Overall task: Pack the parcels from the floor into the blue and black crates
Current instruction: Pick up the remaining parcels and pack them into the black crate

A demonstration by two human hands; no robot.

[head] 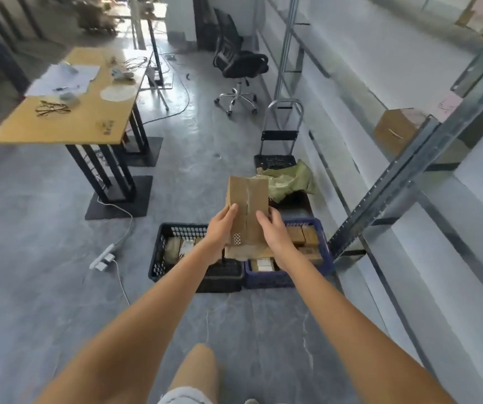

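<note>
Black perforated plastic crate (158, 252) sits on the floor, touching the blue plastic crate (323, 243) to its right; both already hold parcels. Brown taped cardboard parcel (247, 199) is held above their shared edge, long axis pointing away from the person. Left hand (222, 228) and right hand (275, 231) clasp its near end, fingers curled over its sides

The two crates sat side by side and touching on the floor, the black crate (158, 252) left of the blue crate (323, 243), parcels lying in both. Both hands held a parcel (249, 205) above them. Behind the blue crate lay a crumpled bag (289, 182), then a hand trolley (278, 141). A table (88, 112) stood behind-left, shelving (394, 176) right.
</note>
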